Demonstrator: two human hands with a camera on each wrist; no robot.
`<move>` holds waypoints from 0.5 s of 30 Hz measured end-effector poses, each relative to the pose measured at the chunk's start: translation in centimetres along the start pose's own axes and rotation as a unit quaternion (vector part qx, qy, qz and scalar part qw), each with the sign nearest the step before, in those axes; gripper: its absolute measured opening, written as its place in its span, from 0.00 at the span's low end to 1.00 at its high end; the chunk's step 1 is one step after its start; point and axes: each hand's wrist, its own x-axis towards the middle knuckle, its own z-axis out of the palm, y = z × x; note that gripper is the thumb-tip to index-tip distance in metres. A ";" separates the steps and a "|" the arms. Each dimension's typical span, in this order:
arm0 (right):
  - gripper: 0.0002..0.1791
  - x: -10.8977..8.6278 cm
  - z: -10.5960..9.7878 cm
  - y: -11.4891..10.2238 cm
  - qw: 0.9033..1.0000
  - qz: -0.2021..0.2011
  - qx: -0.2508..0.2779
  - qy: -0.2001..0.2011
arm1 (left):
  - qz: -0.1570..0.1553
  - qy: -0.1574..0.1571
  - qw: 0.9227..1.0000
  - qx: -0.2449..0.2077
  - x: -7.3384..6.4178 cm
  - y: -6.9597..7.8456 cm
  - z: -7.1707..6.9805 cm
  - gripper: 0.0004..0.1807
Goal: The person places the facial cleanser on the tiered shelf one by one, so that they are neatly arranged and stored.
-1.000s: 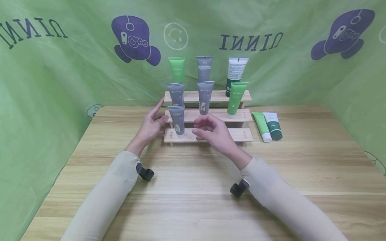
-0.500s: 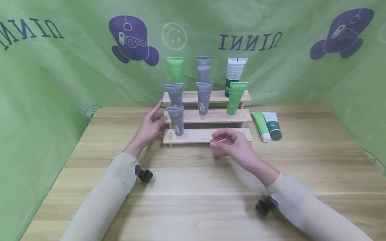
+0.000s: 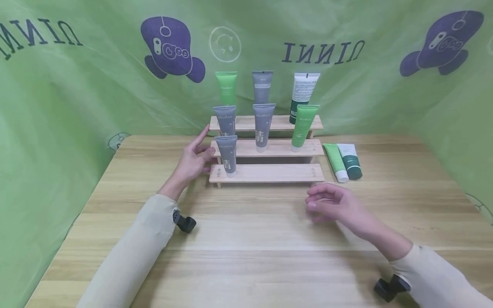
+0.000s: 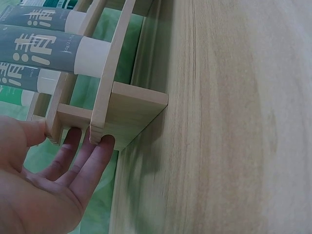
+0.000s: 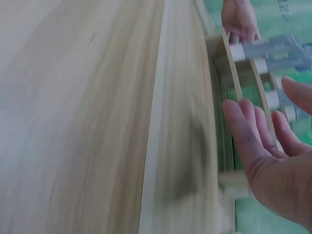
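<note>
My left hand (image 3: pixel 190 161) holds the left end of a three-step wooden display rack (image 3: pixel 277 173). In the left wrist view its thumb (image 4: pixel 34 131) lies at the middle shelf's end, with the other fingers (image 4: pixel 100 156) below. A grey squeeze tube (image 3: pixel 228 156) stands on the lowest step near that hand. Two grey tubes, one of them the centre tube (image 3: pixel 263 128), and a green tube (image 3: pixel 304 126) stand on the middle step. Nothing is in my right hand (image 3: pixel 343 209), which hovers over the table before the rack's right end, fingers loosely bent.
The top step bears a green tube (image 3: pixel 227 87), a grey tube (image 3: pixel 262 85) and a white and dark-green tube (image 3: pixel 304 90). Right of the rack, a green tube (image 3: pixel 336 162) and a white-green tube (image 3: pixel 350 161) lie on the wooden table (image 3: pixel 246 265). A green curtain (image 3: pixel 115 94) surrounds it.
My right hand has drawn back from the lowest step, moving right and toward me, past the rack's right front corner. The left hand stays at the rack's left end; the tubes have not moved.
</note>
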 end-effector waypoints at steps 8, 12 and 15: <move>0.28 -2.3 -4.7 1.4 0.998 0.036 -0.033 -0.043 | 0.006 0.002 1.000 0.000 0.1 0.1 0.1 0.40; 0.26 -3.3 -7.0 2.1 0.996 0.046 -0.043 -0.065 | 0.002 0.002 1.000 -0.004 0.0 0.2 0.2 0.40; 0.25 -3.9 -8.6 2.3 0.994 0.057 -0.047 -0.083 | 0.001 0.003 1.000 0.000 -0.1 0.3 0.2 0.40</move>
